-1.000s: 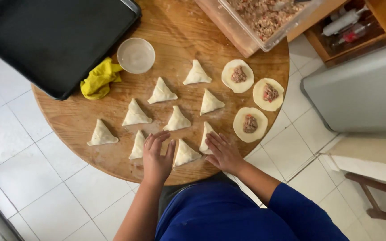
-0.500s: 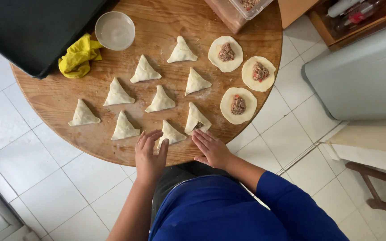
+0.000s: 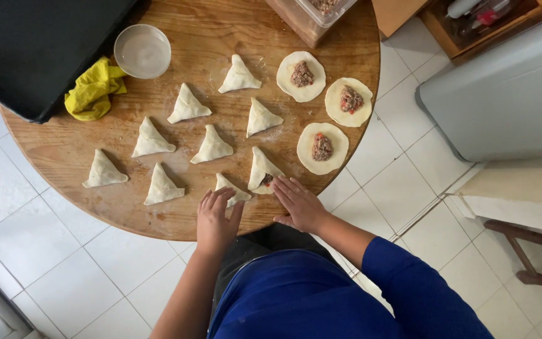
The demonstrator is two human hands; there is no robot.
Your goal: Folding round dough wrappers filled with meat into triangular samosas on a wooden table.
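A small folded dough triangle [image 3: 232, 190] lies near the front edge of the round wooden table [image 3: 58, 150], and the left hand [image 3: 216, 220] rests on it with fingers spread and loosely curved, fingertips touching the dough, gripping nothing. Just to its right a larger triangle [image 3: 261, 171] sits partly unsealed, filling showing at its lower corner; the right hand [image 3: 300, 203] lies flat and open with its fingertips at that corner. Three open dough rounds [image 3: 322, 148] further right each carry a mound of minced filling. At the far edge a clear plastic tub [image 3: 312, 16] holds more mince, and a small round bowl [image 3: 142, 51] holds a pale, cloudy content, beside a crumpled yellow cloth [image 3: 93, 90] and a dark tray [image 3: 26, 44].
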